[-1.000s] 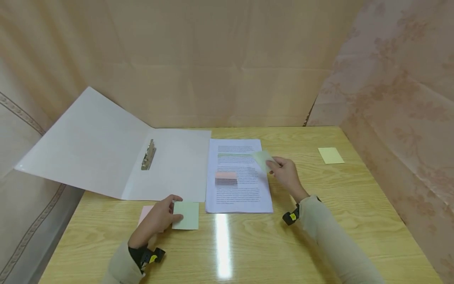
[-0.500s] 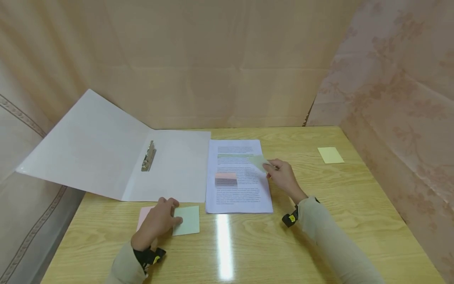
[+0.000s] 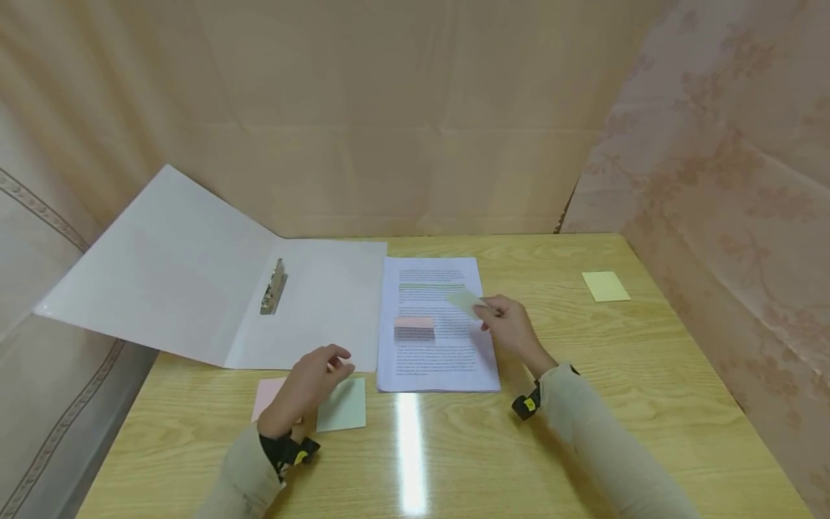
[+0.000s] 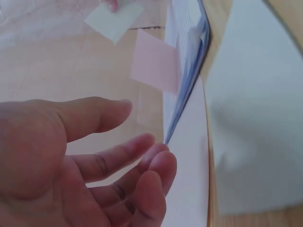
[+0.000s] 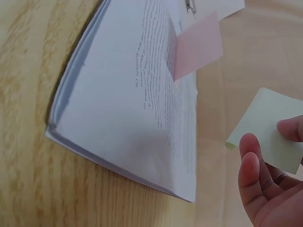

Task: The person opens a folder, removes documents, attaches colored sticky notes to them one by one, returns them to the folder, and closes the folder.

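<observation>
My right hand pinches a pale green sticky note between thumb and fingers, held above the right side of a stack of printed paper. In the right wrist view the thumb lies across the note. My left hand hovers over the green sticky note pad, its fingers loosely bent with nothing between them in the left wrist view. A pink sticky note stands up from the printed page, stuck along one edge. Green highlighted lines run across the page's upper part.
Left of the paper lies an opened white folder with a metal clip, its cover raised at the left. A pink pad sits partly under the left forearm. At the far right is a yellow sticky note pad.
My left hand has let go of the green pad and lifted off it, up and right. The right hand has brought its green note slightly left and down over the page.
</observation>
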Demonstrator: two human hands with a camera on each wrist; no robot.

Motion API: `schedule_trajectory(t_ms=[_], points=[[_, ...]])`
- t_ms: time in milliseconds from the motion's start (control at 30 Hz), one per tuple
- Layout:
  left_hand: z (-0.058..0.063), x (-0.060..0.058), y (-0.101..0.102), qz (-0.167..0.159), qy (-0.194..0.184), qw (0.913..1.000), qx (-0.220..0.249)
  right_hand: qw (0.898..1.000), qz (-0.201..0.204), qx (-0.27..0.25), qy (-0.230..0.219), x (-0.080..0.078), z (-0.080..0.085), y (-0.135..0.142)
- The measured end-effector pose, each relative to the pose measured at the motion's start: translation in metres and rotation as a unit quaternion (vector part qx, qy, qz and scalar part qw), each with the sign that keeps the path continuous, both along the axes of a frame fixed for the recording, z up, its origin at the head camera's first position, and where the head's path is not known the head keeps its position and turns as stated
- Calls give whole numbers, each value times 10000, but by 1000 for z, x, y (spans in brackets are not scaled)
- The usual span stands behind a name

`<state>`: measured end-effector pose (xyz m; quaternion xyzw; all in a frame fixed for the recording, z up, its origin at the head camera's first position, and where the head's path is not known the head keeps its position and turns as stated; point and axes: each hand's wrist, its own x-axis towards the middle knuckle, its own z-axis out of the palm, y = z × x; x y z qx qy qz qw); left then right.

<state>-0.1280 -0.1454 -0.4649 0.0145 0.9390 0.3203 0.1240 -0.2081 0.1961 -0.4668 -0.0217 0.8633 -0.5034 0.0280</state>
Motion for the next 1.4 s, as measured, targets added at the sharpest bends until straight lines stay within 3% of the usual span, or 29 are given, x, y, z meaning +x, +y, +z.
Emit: schedule_trajectory(t_ms=[367, 667, 767, 1167, 1400], points=[[5, -20, 28, -126, 102, 9982, 571, 9940, 460, -279, 949, 8, -8, -8], [1, -29, 50, -224, 312, 9890, 1430, 9961, 569, -236, 629, 15, -3, -20], [1, -31, 57, -233, 463, 9851, 1640, 9953, 669, -247, 662, 14, -10, -21], [5, -32, 78, -174, 618, 9772, 2024, 9916, 973, -18, 852, 19, -13, -30], [4, -32, 87, -343, 596, 9735, 2182, 9903, 1098, -10, 853, 22, -14, -35]])
